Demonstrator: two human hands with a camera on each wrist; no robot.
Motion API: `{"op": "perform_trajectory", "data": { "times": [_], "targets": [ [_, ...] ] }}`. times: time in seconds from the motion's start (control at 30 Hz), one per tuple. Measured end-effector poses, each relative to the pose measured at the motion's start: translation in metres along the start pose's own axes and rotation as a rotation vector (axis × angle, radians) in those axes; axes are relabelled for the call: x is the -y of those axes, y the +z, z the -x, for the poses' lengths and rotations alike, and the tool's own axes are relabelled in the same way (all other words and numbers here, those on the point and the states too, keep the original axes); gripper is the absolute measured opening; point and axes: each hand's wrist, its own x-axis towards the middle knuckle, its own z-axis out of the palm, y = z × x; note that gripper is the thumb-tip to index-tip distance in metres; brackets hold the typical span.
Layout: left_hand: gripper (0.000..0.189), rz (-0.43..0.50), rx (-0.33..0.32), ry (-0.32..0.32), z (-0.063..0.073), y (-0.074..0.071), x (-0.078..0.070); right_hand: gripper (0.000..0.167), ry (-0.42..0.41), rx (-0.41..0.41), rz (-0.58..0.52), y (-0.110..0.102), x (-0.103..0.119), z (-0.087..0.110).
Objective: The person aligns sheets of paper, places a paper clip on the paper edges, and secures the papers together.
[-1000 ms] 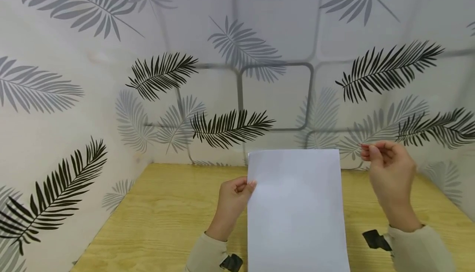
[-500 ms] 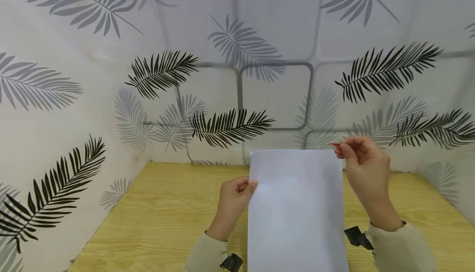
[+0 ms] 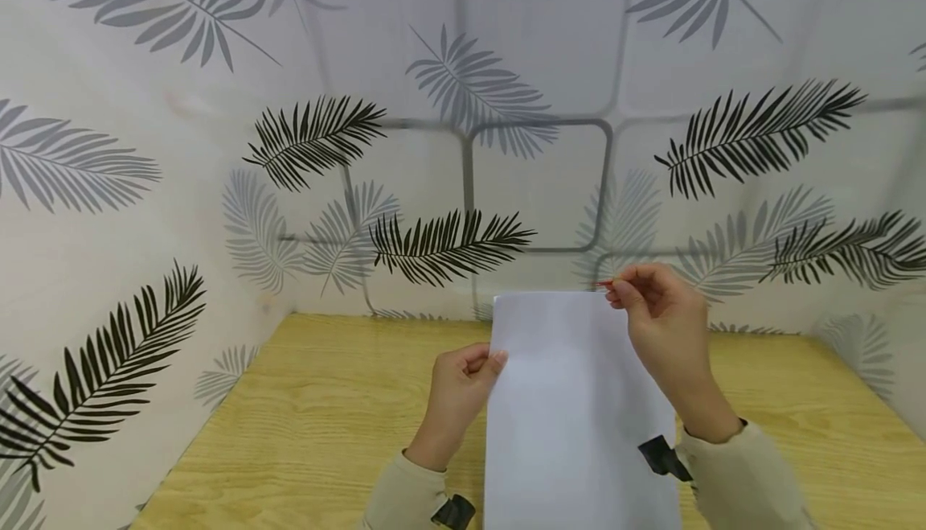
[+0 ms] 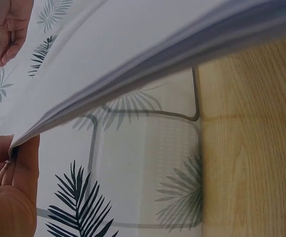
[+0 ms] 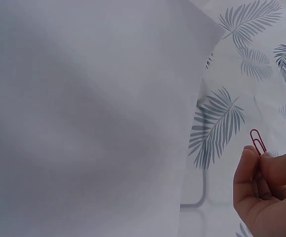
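Note:
A stack of white paper sheets (image 3: 564, 417) stands upright, and my left hand (image 3: 463, 393) pinches its left edge between thumb and fingers. In the left wrist view the layered edges of the sheets (image 4: 133, 74) fan slightly apart. My right hand (image 3: 665, 329) is at the upper right of the stack, in front of its corner in the head view. Between its thumb and forefinger it pinches a red paper clip (image 5: 258, 140), whose looped end points out toward the left. In the right wrist view the clip is apart from the paper's edge.
Beneath the hands lies a wood-grain table (image 3: 325, 417). Behind it and at the sides hangs a pale backdrop (image 3: 535, 184) printed with grey and black leaves. A black strap piece (image 3: 664, 458) sits at the right sleeve, another (image 3: 454, 511) at the left.
My right hand has moved left with the red paper clip, from beside the paper stack to its top edge. The left hand keeps its grip, and the stack has shifted only slightly.

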Motion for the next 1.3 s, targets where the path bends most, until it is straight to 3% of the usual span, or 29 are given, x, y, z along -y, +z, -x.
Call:
{"op": "perform_trajectory", "data": {
  "times": [0.47,0.97,1.3],
  "targets": [
    [0.017,-0.007,0.032,0.065,0.003,0.002,-0.001,0.006,0.023,0.096,0.032,0.017,0.001,0.001],
    [0.016,-0.034,0.075,0.082,0.005,0.005,0.001,0.006,-0.037,0.199,0.094,0.029,0.003,0.004],
    [0.015,-0.033,0.085,0.111,0.005,0.007,0.001,0.005,-0.061,0.219,0.133,0.03,0.007,0.005]
  ]
}}
